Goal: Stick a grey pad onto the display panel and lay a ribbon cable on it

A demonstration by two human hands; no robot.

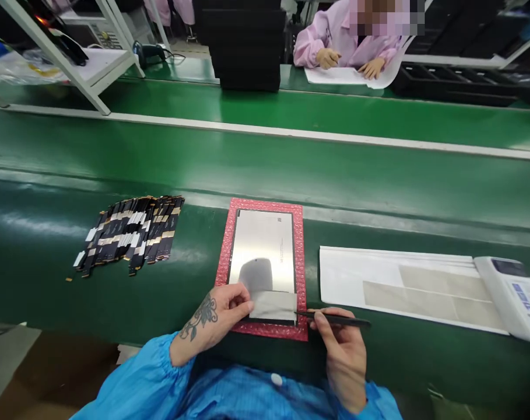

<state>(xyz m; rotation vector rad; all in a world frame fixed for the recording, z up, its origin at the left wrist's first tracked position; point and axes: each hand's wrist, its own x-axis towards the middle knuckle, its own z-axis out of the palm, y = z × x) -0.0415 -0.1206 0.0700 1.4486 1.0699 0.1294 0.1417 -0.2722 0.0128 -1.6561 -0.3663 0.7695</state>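
Note:
A shiny silver panel (265, 245) lies on a red bubble-wrap mat (298, 256) on the green bench in front of me. A grey tape strip (273, 304) covers the panel's near edge. My left hand (216, 315) is closed, its fingers pinching and pressing the left end of that strip. My right hand (344, 350) is closed around black tweezers (334, 319), whose tip touches the strip's right end. Both arms wear blue sleeves.
A fan of black flex cables (131, 233) lies at the left. White sheets carrying grey strips (404, 283) and a white device (516, 297) lie at the right. Across the green conveyor (265, 163), a person in pink (347, 44) works beside stacked black trays (247, 44).

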